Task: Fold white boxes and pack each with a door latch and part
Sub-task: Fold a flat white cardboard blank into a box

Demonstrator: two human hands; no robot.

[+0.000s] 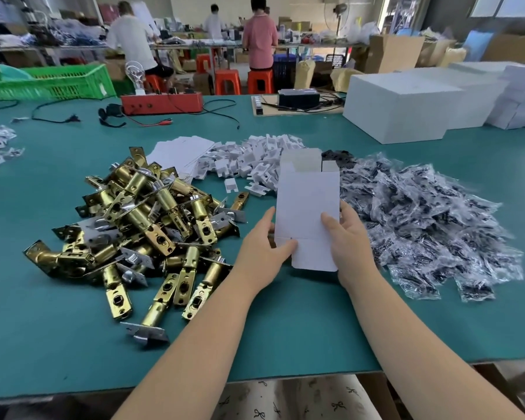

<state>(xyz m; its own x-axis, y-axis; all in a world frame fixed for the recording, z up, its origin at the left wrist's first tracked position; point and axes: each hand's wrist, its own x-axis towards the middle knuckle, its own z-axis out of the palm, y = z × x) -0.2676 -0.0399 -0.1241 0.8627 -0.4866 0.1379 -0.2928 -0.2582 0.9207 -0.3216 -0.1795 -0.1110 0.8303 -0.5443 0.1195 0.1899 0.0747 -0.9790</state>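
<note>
We hold the white box [306, 213] at centre, left hand [262, 247] and right hand [346, 237] pinching its lower edges; latches [140, 219] lie at nine o'clock. Light, easily creased card: we grip by the folds.

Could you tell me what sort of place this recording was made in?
Most likely a small factory packing floor: a long green worktable holds a heap of brass door latches, a pile of bagged parts and stacked white boxes, while other workers sit at benches behind.
</note>
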